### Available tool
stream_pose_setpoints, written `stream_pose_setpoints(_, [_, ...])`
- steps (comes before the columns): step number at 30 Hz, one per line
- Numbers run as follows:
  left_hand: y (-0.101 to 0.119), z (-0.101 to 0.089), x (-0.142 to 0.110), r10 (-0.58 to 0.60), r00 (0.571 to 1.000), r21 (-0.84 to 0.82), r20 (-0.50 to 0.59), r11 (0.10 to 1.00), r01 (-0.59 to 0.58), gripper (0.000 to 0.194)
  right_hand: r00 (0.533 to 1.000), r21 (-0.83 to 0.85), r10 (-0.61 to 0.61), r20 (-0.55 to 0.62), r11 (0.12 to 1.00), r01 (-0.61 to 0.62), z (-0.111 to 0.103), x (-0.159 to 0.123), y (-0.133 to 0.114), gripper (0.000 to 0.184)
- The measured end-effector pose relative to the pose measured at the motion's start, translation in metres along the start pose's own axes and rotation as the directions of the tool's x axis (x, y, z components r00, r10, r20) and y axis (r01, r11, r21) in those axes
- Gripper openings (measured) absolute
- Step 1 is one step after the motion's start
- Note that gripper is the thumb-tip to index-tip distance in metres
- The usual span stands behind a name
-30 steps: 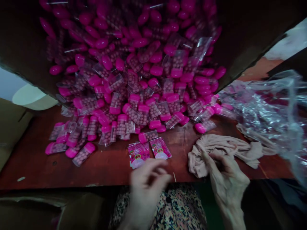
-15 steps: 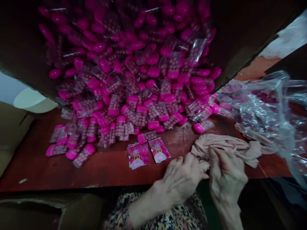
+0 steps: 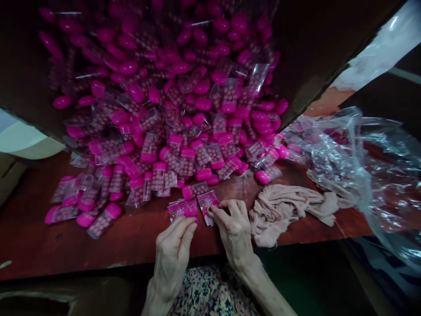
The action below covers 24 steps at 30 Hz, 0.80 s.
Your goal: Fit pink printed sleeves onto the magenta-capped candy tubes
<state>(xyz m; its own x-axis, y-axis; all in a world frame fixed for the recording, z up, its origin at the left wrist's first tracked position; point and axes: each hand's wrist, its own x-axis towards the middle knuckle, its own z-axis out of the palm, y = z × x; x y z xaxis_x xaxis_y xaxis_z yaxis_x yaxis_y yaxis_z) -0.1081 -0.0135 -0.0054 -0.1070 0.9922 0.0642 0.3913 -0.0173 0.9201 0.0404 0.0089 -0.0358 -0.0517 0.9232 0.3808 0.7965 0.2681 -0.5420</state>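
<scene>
Two small stacks of printed pink labels lie side by side near the table's front edge. My left hand (image 3: pixel 174 248) is closed in a pinch at the lower edge of the left label stack (image 3: pixel 182 209); what lies between its fingertips is hidden. The right label stack (image 3: pixel 205 202) is under the fingertips of my right hand (image 3: pixel 234 226), which are pinched on its right side. Just behind the stacks lies a clear tube with a pink cap (image 3: pixel 195 190), filled with small pink balls. A crumpled beige cloth (image 3: pixel 279 210) rests to the right of my right hand, apart from it.
A large heap of similar pink-capped tubes (image 3: pixel 184 158) spills from a dark box onto the reddish table (image 3: pixel 138 237). Crinkled clear plastic (image 3: pixel 348 153) covers the right side. A pale round container (image 3: pixel 29 142) stands at the left.
Both hands have left the beige cloth and moved left to the label stacks. The cloth now lies loose and more spread out. The view has shifted slightly.
</scene>
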Motion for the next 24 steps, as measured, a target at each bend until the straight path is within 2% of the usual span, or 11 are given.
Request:
stream_pose_setpoints(7, [-0.008,0.008,0.001,0.140,0.988,0.063,0.066,0.988,-0.144,0.018,1.000,0.019,-0.016,-0.013,1.000,0.016,0.007,0.001,0.001,0.018])
stream_pose_setpoints(13, [-0.009,0.004,0.000,0.191,0.981,0.111,0.025,0.975,-0.192,0.016,1.000,0.020,0.008,-0.008,1.000,-0.008,0.006,0.003,-0.001,0.023])
stream_pose_setpoints(17, [-0.010,0.000,0.001,0.182,0.983,0.133,0.005,0.974,-0.181,0.017,0.999,0.054,0.039,0.022,0.998,-0.040,0.001,0.003,-0.003,0.007])
stream_pose_setpoints(20, [-0.012,-0.003,0.002,0.150,0.989,0.134,-0.012,0.980,-0.147,0.017,0.997,0.100,0.064,0.034,0.993,-0.067,0.002,0.003,-0.003,0.010])
stream_pose_setpoints(24, [-0.015,-0.004,0.004,0.103,0.995,0.106,-0.013,0.989,-0.102,0.018,0.997,0.126,0.075,0.024,0.989,-0.078,0.006,0.003,0.000,0.007])
